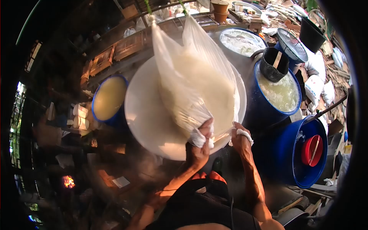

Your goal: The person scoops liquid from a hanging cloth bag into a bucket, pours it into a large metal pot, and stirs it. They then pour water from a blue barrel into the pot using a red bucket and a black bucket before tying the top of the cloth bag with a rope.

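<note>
Black clothes (201,209) fill six o'clock, and left hand (201,148) and right hand (240,140) grip cloth (191,90), heavy and soft, I guess, best held bunched.

Head view: camera worn on head, facing forward and steeply down
Lens: wide fisheye, dark rounded border
Forearms (255,172), torso (195,207): nearest, bottom edge
White basin (142,111): close, ahead and below, mid-frame
Scrap-strewn ground (337,73): farther off, upper right

At centre, the cloth (195,76) is pale cream and the basin (140,103) white. The lower-right barrel (306,177) is blue, its bowl (308,150) red; the clothing (191,211) at bottom, dimly lit, looks plain black.
</note>
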{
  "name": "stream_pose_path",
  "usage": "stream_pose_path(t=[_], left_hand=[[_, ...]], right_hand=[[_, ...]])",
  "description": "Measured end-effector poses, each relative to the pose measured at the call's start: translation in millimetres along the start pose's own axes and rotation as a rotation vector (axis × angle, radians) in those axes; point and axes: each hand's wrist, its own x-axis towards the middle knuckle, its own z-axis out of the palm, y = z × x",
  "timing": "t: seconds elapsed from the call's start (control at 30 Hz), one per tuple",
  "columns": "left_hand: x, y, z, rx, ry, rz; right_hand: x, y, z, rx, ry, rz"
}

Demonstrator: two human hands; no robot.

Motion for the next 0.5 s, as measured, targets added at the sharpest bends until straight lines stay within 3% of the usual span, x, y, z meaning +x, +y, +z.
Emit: stream_pose_path(t=[0.1,0.17,0.23,0.27,0.33,0.4,0.5], left_hand=[[-13.2,-12.6,-47.4,0.038,0.131,-0.101],[-39.9,-51.6,-81.8,0.083,0.199,-0.079],[-68.5,-49.3,-116.9,-0.001,0.282,-0.361],[-82.5,-48.3,-134.4,-0.049,0.330,-0.498],[-93.4,-51.8,-169.8,0.123,0.448,-0.335],[-97.2,-55.1,-212.9,0.205,0.602,-0.346],[-103.3,-62.8,-253.5,0.246,0.805,-0.443]], right_hand=[[-16.6,8.0,40.4,0.026,0.035,-0.018],[-36.1,-12.0,70.5,-0.189,-0.244,0.038],[-60.5,-56.2,89.7,-0.422,-0.505,-0.034],[-84.4,-57.0,108.0,-0.336,-0.355,-0.232],[-115.3,-100.2,113.1,-0.342,-0.390,-0.330],[-142.9,-96.6,139.8,-0.268,-0.526,-0.376],[-157.7,-124.6,135.2,-0.485,-0.587,-0.591]])
